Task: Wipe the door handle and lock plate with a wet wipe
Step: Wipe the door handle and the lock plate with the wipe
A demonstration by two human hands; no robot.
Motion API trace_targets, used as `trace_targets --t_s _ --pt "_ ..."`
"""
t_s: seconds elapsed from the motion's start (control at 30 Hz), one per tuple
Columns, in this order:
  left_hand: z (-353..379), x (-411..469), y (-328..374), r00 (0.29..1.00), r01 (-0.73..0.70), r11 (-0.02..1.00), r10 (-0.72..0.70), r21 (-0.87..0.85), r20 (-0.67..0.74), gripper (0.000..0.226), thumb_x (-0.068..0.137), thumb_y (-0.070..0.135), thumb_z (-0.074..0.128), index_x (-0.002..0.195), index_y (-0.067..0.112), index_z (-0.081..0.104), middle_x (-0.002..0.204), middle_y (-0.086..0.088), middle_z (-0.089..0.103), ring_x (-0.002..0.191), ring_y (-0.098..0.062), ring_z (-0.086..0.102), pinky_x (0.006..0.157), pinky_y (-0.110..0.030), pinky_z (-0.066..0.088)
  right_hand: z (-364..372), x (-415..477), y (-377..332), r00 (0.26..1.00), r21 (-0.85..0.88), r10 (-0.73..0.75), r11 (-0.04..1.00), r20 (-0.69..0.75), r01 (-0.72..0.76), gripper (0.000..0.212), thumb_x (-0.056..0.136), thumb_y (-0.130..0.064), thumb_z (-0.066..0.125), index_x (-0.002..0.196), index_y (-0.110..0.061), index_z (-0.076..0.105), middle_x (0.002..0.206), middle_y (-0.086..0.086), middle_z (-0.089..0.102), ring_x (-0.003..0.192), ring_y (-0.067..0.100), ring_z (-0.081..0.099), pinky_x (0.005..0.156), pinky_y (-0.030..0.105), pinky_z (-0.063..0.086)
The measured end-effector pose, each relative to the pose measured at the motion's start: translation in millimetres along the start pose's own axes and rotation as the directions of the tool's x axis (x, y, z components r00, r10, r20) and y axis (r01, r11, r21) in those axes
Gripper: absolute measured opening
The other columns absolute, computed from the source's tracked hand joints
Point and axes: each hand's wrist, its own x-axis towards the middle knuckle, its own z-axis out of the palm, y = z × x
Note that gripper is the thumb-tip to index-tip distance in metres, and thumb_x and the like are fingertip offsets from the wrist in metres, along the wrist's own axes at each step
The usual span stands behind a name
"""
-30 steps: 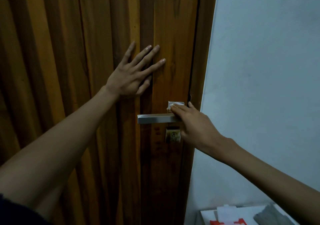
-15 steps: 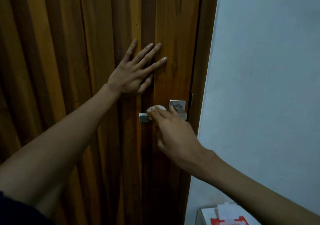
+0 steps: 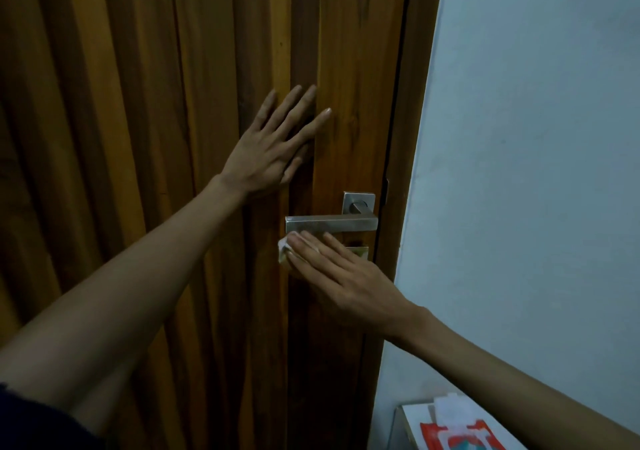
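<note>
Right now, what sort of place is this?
Probably indoors in a home or office, at a doorway: a wooden door with a metal lever handle, a plain pale wall, and a pack of wipes.

Two bare hands, the left hand (image 3: 273, 151) and right hand (image 3: 341, 276). One wooden door (image 3: 173, 103), one metal lever handle (image 3: 330, 223), one white wet wipe (image 3: 284, 245), one red-and-white wipes packet (image 3: 460, 435).

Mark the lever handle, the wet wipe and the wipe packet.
lever handle (image 3: 332, 223), head view, middle of the bar.
wet wipe (image 3: 283, 244), head view, exposed left corner.
wipe packet (image 3: 460, 437), head view, red top face.
</note>
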Motion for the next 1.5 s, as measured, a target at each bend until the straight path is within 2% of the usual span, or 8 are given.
trace_targets --t_s 0.2,0.37,0.5,0.7,0.87,1.07,1.27,1.5 --pt "16.7 -46.5 22.0 0.996 0.085 0.996 -0.085 -0.013 0.003 0.06 0.104 0.038 0.029 0.158 0.017 0.012 0.165 -0.015 0.008 0.154 -0.029 0.005 0.124 -0.052 0.005 -8.6 -32.5 12.3 0.944 0.087 0.303 0.952 -0.133 -0.294 0.065 0.095 -0.015 0.055 0.149 0.001 0.023 0.158 0.02 0.018 0.149 0.032 0.021 0.119 0.048 0.027" --pt "20.8 -53.3 28.0 0.993 0.117 0.993 -0.118 -0.024 -0.032 0.059 0.105 0.037 0.025 0.158 0.013 0.015 0.165 -0.015 0.012 0.153 -0.028 0.009 0.123 -0.053 0.01 7.6 -38.3 19.2 0.875 0.07 0.473 0.881 -0.101 -0.468 0.071 0.096 -0.023 0.056 0.151 0.001 0.018 0.161 0.017 0.01 0.151 0.029 0.011 0.122 0.047 0.019" --pt "20.7 -53.5 29.4 0.992 0.125 0.992 -0.126 -0.022 -0.029 0.058 0.106 0.036 0.025 0.158 0.012 0.016 0.165 -0.014 0.013 0.153 -0.028 0.01 0.123 -0.053 0.012 27.8 -30.1 9.1 0.836 -0.003 0.543 0.838 -0.072 -0.545 0.08 0.096 -0.037 0.054 0.153 -0.001 0.011 0.162 0.016 0.001 0.152 0.028 0.0 0.123 0.045 0.003" --pt "19.4 -53.7 30.4 0.99 0.126 0.992 -0.127 -0.022 -0.055 0.057 0.106 0.033 0.027 0.157 0.01 0.018 0.164 -0.013 0.016 0.153 -0.027 0.011 0.124 -0.048 0.012 37.1 14.1 -22.3 0.916 -0.114 0.401 0.909 -0.027 -0.401 0.087 0.093 -0.038 0.052 0.153 -0.004 -0.002 0.161 0.016 -0.014 0.151 0.028 -0.009 0.122 0.044 -0.009" --pt "20.4 -53.9 29.3 0.991 0.124 0.992 -0.125 -0.012 -0.056 0.056 0.107 0.033 0.025 0.157 0.01 0.018 0.164 -0.013 0.015 0.153 -0.026 0.011 0.124 -0.048 0.013 33.8 29.1 -28.2 0.946 -0.159 0.322 0.937 0.044 -0.311 0.094 0.089 -0.038 0.055 0.154 -0.006 -0.006 0.161 0.015 -0.011 0.151 0.028 -0.01 0.121 0.047 -0.009" --pt "19.5 -53.9 30.7 0.991 0.125 0.992 -0.125 -0.002 -0.047 0.057 0.106 0.034 0.025 0.157 0.009 0.016 0.165 -0.013 0.013 0.153 -0.027 0.011 0.124 -0.049 0.014 27.9 -15.7 4.3 0.905 -0.215 0.424 0.882 -0.027 -0.42 0.1 0.084 -0.033 0.06 0.154 -0.006 -0.007 0.161 0.013 -0.019 0.151 0.026 -0.012 0.122 0.045 -0.01" --pt "19.8 -54.3 30.7 0.99 0.131 0.991 -0.132 -0.007 -0.051 0.057 0.106 0.034 0.027 0.157 0.009 0.017 0.165 -0.014 0.014 0.153 -0.028 0.012 0.123 -0.05 0.015 21.8 -43.4 21.8 0.829 -0.18 0.557 0.811 -0.057 -0.557 0.092 0.085 -0.025 0.064 0.153 0.001 0.007 0.16 0.022 0.005 0.151 0.031 -0.003 0.123 0.043 -0.007" --pt "21.0 -54.1 30.0 0.992 0.124 0.992 -0.124 -0.007 -0.037 0.057 0.106 0.034 0.026 0.157 0.01 0.016 0.165 -0.013 0.012 0.153 -0.027 0.009 0.124 -0.049 0.013 30.8 4.0 -11.6 0.918 -0.138 0.396 0.909 -0.007 -0.393 0.107 0.083 -0.034 0.065 0.153 -0.005 -0.01 0.16 0.013 -0.023 0.15 0.027 -0.013 0.121 0.045 -0.011"
